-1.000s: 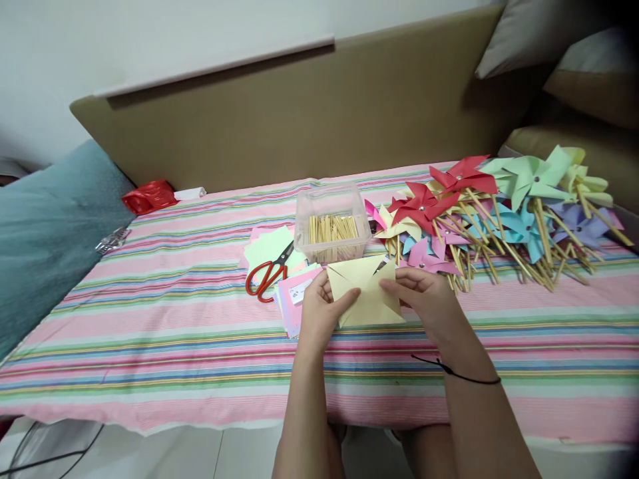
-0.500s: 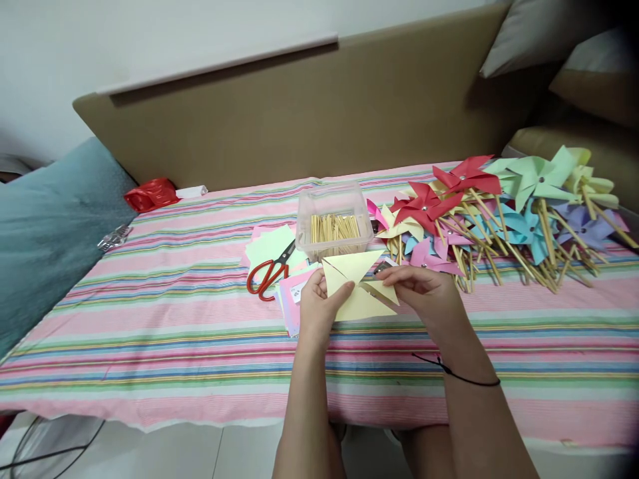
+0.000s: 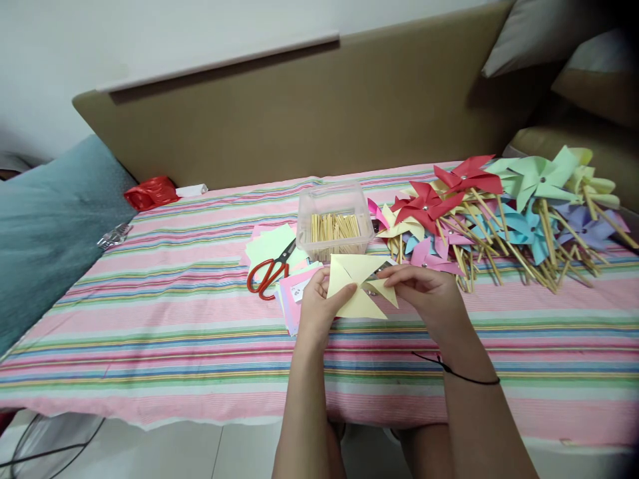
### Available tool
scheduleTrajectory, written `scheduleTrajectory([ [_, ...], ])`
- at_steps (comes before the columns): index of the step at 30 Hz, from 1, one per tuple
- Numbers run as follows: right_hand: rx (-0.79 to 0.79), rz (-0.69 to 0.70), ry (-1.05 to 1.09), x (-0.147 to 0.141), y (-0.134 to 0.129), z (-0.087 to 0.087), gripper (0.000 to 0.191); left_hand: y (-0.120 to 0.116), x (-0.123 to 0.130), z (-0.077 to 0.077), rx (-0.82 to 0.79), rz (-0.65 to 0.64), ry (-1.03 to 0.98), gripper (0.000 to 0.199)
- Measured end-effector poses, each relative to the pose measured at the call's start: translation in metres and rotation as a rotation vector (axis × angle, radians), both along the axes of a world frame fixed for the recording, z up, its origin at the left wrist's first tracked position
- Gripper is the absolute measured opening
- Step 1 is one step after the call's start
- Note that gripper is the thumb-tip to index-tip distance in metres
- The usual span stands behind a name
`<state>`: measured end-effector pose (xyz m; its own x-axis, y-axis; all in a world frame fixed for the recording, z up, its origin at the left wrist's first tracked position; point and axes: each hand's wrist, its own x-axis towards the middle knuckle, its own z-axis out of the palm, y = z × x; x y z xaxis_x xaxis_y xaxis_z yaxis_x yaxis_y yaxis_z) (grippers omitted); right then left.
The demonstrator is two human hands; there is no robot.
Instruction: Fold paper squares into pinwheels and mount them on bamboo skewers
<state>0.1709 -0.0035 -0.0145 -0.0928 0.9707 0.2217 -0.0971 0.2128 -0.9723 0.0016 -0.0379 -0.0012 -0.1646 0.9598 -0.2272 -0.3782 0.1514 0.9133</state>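
A pale yellow paper square (image 3: 355,306), slit in from its corners, is held up between both hands over the striped cloth. My left hand (image 3: 319,299) is closed on its left side, thumb pressed flat near the middle. My right hand (image 3: 417,289) pinches one cut flap at the right side. Just behind the paper stands a clear plastic box (image 3: 334,249) with many short wooden sticks (image 3: 335,228). Red-handled scissors (image 3: 269,276) lie to the left on green paper sheets (image 3: 272,246). Pink and purple sheets (image 3: 291,306) lie partly behind my left hand.
Finished paper pinwheels (image 3: 529,193) on wooden sticks are heaped at the right. A red plastic bag (image 3: 151,193) and a small white item (image 3: 192,191) lie at the back left. The striped cloth (image 3: 174,332) covers the seat, with a brown backrest (image 3: 279,120) behind.
The yellow paper has turned slightly in my hands. The flap at my right hand now angles further downward and inward. Both hands stay in nearly the same place.
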Motion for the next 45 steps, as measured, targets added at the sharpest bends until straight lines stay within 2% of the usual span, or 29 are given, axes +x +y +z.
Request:
scheduleTrajectory([
  [4,-0.065,-0.012,0.021,-0.001,0.000,0.003,0.002,0.001,0.000,0.000,-0.001,-0.012,-0.010,0.045],
  [8,-0.166,-0.079,0.032,-0.005,-0.001,0.004,0.020,0.001,0.001,0.001,0.019,-0.011,-0.001,0.052],
  [12,-0.199,-0.100,0.040,-0.006,0.000,0.002,0.023,0.002,0.004,0.001,0.058,0.031,-0.006,0.053],
  [16,-0.167,-0.077,-0.004,-0.007,0.000,0.001,0.023,0.004,0.007,-0.002,0.039,0.096,0.004,0.057],
  [21,-0.090,-0.173,-0.037,-0.011,-0.002,0.005,0.014,0.007,0.009,-0.007,0.057,0.129,0.032,0.059],
  [25,-0.119,-0.162,-0.005,-0.015,-0.005,0.010,0.011,0.007,0.010,-0.006,0.065,0.140,0.049,0.055],
  [29,-0.120,-0.174,-0.041,-0.014,-0.005,0.012,0.017,0.006,0.009,-0.004,0.038,0.158,0.109,0.052],
  [31,-0.129,-0.146,-0.011,-0.011,-0.004,0.013,0.021,0.007,0.008,-0.003,0.030,0.174,0.119,0.053],
  [37,-0.081,0.172,-0.010,-0.005,-0.005,0.010,0.014,0.008,0.003,-0.005,0.013,0.238,0.100,0.054],
  [39,-0.058,0.196,-0.018,-0.005,-0.005,0.008,0.017,0.008,0.002,-0.005,0.008,0.241,0.088,0.055],
  [42,-0.019,0.228,-0.011,-0.006,-0.005,0.005,0.037,0.008,0.001,-0.006,0.003,0.245,0.074,0.056],
  [43,-0.004,0.240,-0.027,-0.006,-0.005,0.005,0.039,0.008,0.001,-0.006,-0.001,0.248,0.073,0.057],
  [45,0.022,0.242,-0.084,-0.006,-0.005,0.006,0.029,0.008,0.000,-0.007,-0.009,0.248,0.075,0.057],
])
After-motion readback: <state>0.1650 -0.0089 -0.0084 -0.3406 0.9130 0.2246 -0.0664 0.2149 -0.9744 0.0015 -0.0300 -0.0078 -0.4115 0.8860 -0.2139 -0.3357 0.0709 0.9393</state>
